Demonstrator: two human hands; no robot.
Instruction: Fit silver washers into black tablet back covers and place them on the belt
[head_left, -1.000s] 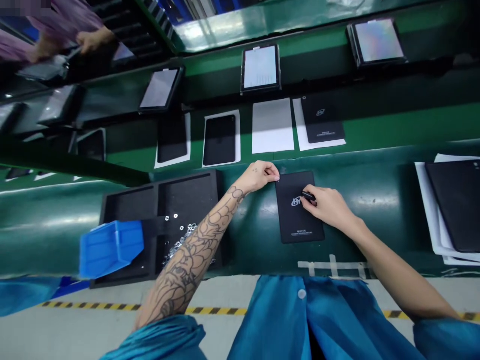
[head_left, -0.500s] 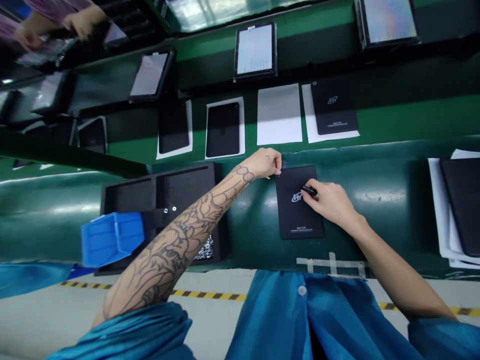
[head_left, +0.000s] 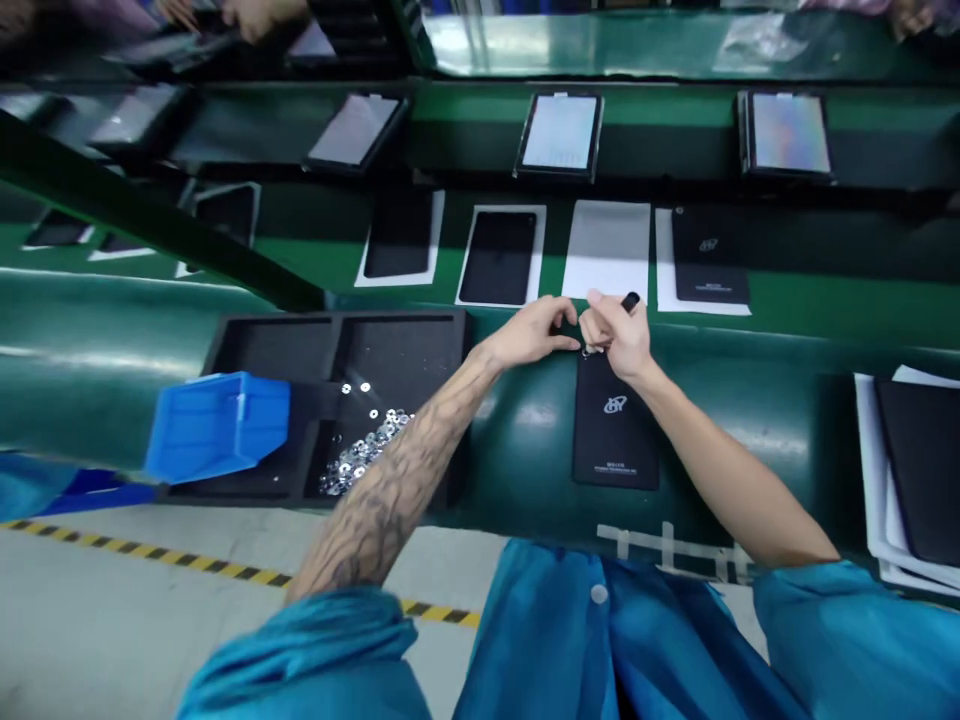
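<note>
A black tablet back cover (head_left: 615, 440) with a silver logo lies flat on the green work surface in front of me. My right hand (head_left: 621, 335) is closed round a short black stick-like tool (head_left: 631, 301), its fist over the cover's upper left corner. A small shiny bit shows under those fingers, too small to name. Just left of that corner is my left hand (head_left: 534, 330), thumb and forefinger curved apart with nothing visible between them. A black divided tray (head_left: 401, 345) with many small metal rings (head_left: 367, 452) stands left of the cover, partly behind my left forearm.
A blue bin (head_left: 217, 425) sits on the tray's left part. Black covers on white sheets (head_left: 501, 258) lie on the green belt behind, with tablets (head_left: 559, 135) on a ledge beyond. Stacked sheets and a black cover (head_left: 926, 460) lie at right. Other people's hands (head_left: 259, 15) show at top.
My right hand has moved from the cover's logo up to its upper left corner with the black tool, now upright. My left thumb and forefinger have parted and left the corner. The view has shifted.
</note>
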